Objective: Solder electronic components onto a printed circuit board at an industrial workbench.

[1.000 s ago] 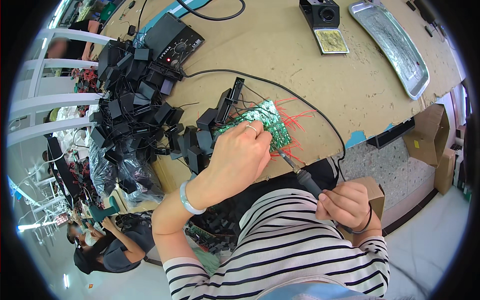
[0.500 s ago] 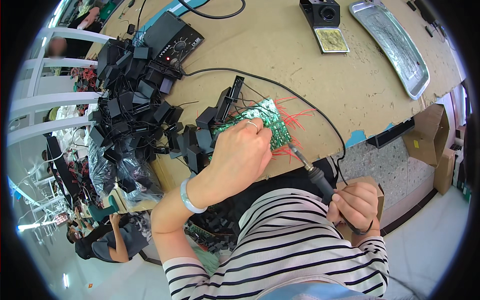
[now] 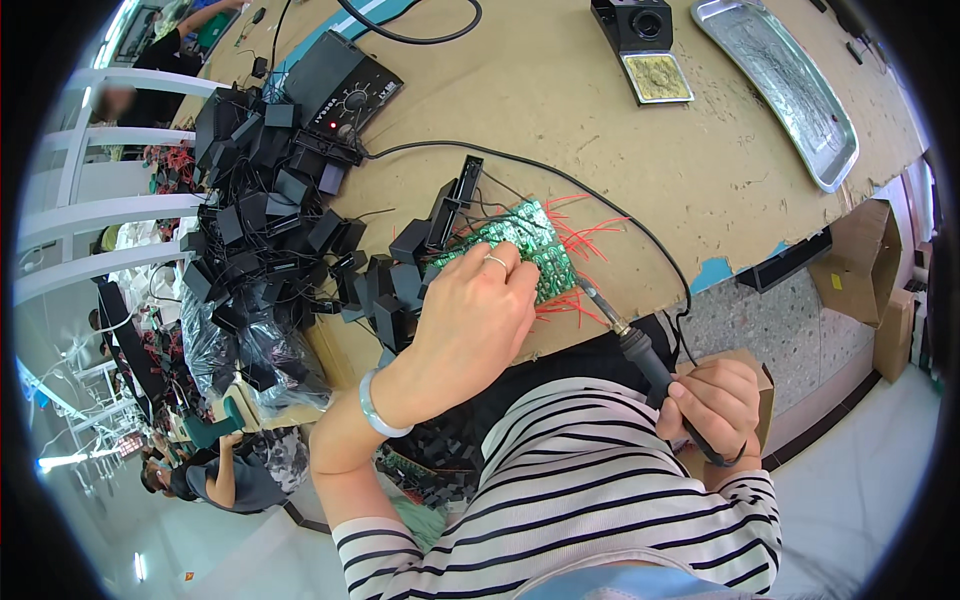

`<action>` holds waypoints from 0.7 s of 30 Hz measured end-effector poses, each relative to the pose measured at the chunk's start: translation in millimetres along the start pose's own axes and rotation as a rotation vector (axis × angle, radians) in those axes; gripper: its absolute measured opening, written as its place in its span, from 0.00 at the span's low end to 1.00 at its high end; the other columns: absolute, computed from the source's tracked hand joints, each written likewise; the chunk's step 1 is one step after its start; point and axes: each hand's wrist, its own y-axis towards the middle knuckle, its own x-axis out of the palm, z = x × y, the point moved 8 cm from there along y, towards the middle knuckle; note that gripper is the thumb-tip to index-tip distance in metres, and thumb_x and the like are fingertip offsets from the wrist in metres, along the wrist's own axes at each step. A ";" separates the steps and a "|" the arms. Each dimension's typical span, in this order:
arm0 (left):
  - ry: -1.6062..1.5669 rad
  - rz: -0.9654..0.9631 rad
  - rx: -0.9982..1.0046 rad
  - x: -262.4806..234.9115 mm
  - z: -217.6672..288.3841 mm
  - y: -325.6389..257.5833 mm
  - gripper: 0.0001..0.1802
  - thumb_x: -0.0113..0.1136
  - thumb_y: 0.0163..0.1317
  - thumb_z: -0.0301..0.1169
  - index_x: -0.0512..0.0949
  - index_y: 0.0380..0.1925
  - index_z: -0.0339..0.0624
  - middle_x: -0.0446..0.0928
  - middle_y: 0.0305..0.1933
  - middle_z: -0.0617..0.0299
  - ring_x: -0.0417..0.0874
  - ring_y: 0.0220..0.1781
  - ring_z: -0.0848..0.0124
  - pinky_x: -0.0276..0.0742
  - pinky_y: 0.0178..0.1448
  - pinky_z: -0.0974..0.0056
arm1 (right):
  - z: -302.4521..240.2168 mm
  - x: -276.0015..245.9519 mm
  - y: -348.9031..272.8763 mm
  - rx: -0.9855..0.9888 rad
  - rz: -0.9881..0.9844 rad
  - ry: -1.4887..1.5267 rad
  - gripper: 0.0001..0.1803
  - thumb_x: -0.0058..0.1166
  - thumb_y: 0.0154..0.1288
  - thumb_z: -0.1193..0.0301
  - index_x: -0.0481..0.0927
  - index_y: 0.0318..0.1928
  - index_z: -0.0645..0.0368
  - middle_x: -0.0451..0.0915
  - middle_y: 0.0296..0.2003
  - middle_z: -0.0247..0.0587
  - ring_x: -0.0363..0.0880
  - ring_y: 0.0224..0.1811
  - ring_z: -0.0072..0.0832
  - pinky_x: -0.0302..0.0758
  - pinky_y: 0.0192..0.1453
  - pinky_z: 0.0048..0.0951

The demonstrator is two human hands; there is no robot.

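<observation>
**Busy near edge of the table**

The table spans the far scene, with a heap of black boxy parts on its left, perhaps there to free the middle. The left hand bends over the green board, its fingers curled down, likely to steady it; their tips are hidden, so I cannot tell whether they pinch anything. The right hand's fingers wrap the soldering iron by its dark handle, presumably for safety from heat; its metal tip points at the board's near right corner, contact unclear. The board lies near the table's near edge, glossy, densely patterned, partly covered. Thin red wires fan rightward from it.
</observation>
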 end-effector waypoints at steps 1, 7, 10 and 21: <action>0.002 -0.016 0.000 0.6 -0.1 -0.1 0.05 0.66 0.57 0.25 0.79 0.30 0.39 0.74 0.34 0.57 0.79 0.40 0.57 0.79 0.45 0.56 | -0.1 -0.3 -0.3 -0.001 0.009 0.004 0.10 0.66 0.54 0.79 0.82 0.38 0.64 0.83 0.28 0.38 0.80 0.23 0.27 0.78 0.24 0.25; 0.109 -0.067 0.039 2.1 -1.0 -2.9 0.07 0.65 0.58 0.25 0.77 0.34 0.37 0.74 0.38 0.54 0.78 0.44 0.57 0.77 0.46 0.56 | -0.3 1.9 4.8 -0.002 0.030 0.019 0.10 0.65 0.55 0.78 0.82 0.39 0.64 0.83 0.28 0.37 0.80 0.23 0.27 0.77 0.24 0.25; 0.071 0.029 0.009 -5.1 0.7 -4.2 0.08 0.67 0.59 0.27 0.77 0.36 0.38 0.73 0.39 0.55 0.77 0.44 0.56 0.77 0.49 0.56 | -3.4 -1.4 10.1 0.018 0.019 -0.007 0.09 0.64 0.56 0.78 0.81 0.38 0.63 0.83 0.28 0.37 0.80 0.23 0.27 0.78 0.25 0.27; 0.078 0.796 -0.725 -73.1 -137.1 -158.1 0.07 0.61 0.72 0.26 0.81 0.45 0.35 0.80 0.42 0.58 0.81 0.40 0.70 0.77 0.46 0.66 | 4.8 -9.5 -0.2 0.087 0.058 -0.081 0.06 0.64 0.57 0.78 0.81 0.35 0.63 0.82 0.25 0.38 0.81 0.24 0.33 0.77 0.26 0.30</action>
